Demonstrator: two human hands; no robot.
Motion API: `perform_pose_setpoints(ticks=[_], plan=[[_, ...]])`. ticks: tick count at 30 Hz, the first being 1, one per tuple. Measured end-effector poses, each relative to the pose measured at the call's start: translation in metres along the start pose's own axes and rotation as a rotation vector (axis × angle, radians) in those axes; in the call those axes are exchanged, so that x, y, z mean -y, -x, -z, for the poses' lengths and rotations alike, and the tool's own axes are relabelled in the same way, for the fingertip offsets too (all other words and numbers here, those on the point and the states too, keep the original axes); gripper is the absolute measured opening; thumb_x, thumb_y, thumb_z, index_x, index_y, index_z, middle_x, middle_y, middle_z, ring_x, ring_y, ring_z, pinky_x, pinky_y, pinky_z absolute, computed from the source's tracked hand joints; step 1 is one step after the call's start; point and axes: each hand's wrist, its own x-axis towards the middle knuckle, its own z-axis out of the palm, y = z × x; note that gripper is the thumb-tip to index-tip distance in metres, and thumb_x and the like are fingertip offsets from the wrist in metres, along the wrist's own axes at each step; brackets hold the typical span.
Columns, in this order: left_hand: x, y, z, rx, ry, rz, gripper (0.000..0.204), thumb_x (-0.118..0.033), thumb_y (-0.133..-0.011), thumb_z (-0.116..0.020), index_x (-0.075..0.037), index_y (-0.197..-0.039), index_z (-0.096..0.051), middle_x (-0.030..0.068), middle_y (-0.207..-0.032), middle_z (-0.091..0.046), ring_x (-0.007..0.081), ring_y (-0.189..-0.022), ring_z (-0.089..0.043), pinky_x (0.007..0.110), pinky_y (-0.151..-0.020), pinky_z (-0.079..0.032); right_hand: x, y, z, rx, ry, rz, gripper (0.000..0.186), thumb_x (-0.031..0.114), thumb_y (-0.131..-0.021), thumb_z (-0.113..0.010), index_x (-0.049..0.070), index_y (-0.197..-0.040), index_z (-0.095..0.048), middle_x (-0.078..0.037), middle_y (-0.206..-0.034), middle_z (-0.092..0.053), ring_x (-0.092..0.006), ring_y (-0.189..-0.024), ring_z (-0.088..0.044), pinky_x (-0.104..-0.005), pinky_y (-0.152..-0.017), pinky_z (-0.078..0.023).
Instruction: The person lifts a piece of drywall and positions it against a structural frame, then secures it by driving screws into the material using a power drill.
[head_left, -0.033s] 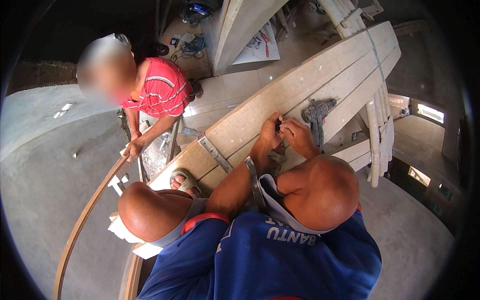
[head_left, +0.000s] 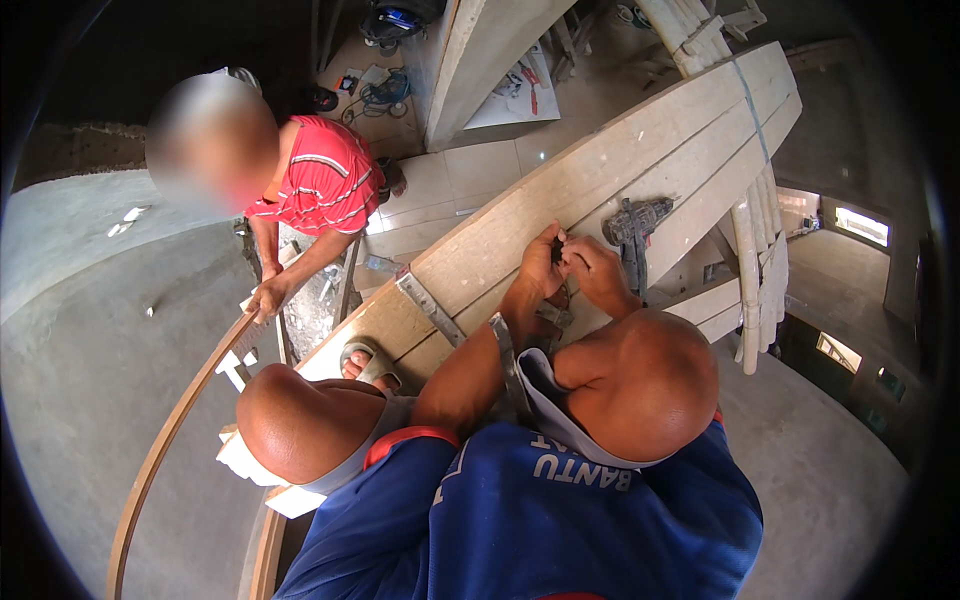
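Observation:
My left hand (head_left: 541,264) and my right hand (head_left: 598,277) meet above the wooden planks (head_left: 610,160), fingers bent and pinched together. A small dark thing (head_left: 557,247) shows between them, too hidden to name. Just right of my right hand, a dark power drill (head_left: 632,235) lies on the planks. Left of my left forearm, a flat metal piece with holes (head_left: 430,307) rests across the boards. Between that forearm and my right knee, a grey metal bar (head_left: 510,365) stands at a slant.
A person in a red striped shirt (head_left: 325,180) at the left grips a long wooden strip (head_left: 165,435). Bamboo poles (head_left: 748,280) stand beside the platform at the right. My sandalled foot (head_left: 370,365) is on the boards. Cables and tools (head_left: 385,92) lie on the tiled floor beyond.
My right hand's fingers have shifted very slightly by the left hand. The other person's head has moved a little to the left.

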Motion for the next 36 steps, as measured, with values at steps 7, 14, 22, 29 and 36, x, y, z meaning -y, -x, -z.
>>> perform_pose_setpoints(ticks=[7, 14, 22, 29, 36], plan=[[-0.005, 0.006, -0.012, -0.034, -0.174, -0.044, 0.023, -0.027, -0.096, -0.046, -0.005, -0.100, -0.052, 0.0029, -0.069, -0.050, 0.0159, -0.055, -0.045, 0.027, -0.049, -0.041, -0.009, 0.000, 0.009, -0.117, -0.673, -0.679, 0.013, 0.005, -0.092, -0.053, -0.003, -0.099, -0.058, -0.005, -0.080, -0.062, -0.0086, -0.062, -0.054, -0.0230, -0.053, -0.045], [0.000, 0.010, -0.018, 0.022, -0.448, 0.044, 0.022, -0.026, -0.097, -0.047, -0.005, -0.100, -0.053, -0.0012, -0.061, -0.044, 0.0101, -0.045, -0.037, 0.023, -0.038, -0.025, -0.021, 0.007, 0.027, -0.063, -0.596, -0.676, 0.034, 0.007, -0.090, -0.058, -0.003, -0.121, -0.048, -0.005, -0.076, -0.060, -0.0083, -0.058, -0.052, -0.0231, -0.049, -0.043], [0.012, 0.007, -0.018, 0.147, -0.557, -0.046, 0.023, -0.031, -0.093, -0.058, -0.009, -0.087, -0.060, -0.0029, -0.058, -0.050, 0.0055, -0.040, -0.035, 0.021, -0.035, -0.021, -0.028, 0.004, 0.039, 0.028, -0.814, -0.813, 0.048, 0.013, -0.091, -0.061, 0.001, -0.131, -0.039, -0.002, -0.072, -0.057, -0.0072, -0.055, -0.049, -0.0219, -0.046, -0.039], [0.020, 0.021, -0.040, 0.036, -0.446, -0.117, 0.018, -0.028, -0.092, -0.061, -0.011, -0.088, -0.061, -0.0030, -0.062, -0.054, 0.0038, -0.045, -0.042, 0.019, -0.037, -0.024, -0.032, -0.002, 0.033, -0.078, -1.137, -0.899, 0.045, 0.011, -0.092, -0.060, 0.004, -0.131, -0.040, -0.001, -0.073, -0.058, -0.0069, -0.054, -0.049, -0.0210, -0.045, -0.037], [0.015, 0.010, -0.037, -0.018, -0.451, -0.105, 0.016, -0.026, -0.093, -0.056, -0.012, -0.087, -0.054, -0.0034, -0.063, -0.046, 0.0073, -0.046, -0.042, 0.020, -0.038, -0.026, -0.056, 0.022, 0.037, -0.281, 0.073, -0.577, 0.062, 0.014, -0.082, -0.069, 0.002, -0.134, -0.037, -0.012, -0.088, -0.061, -0.0217, -0.069, -0.058, -0.0364, -0.059, -0.049]])
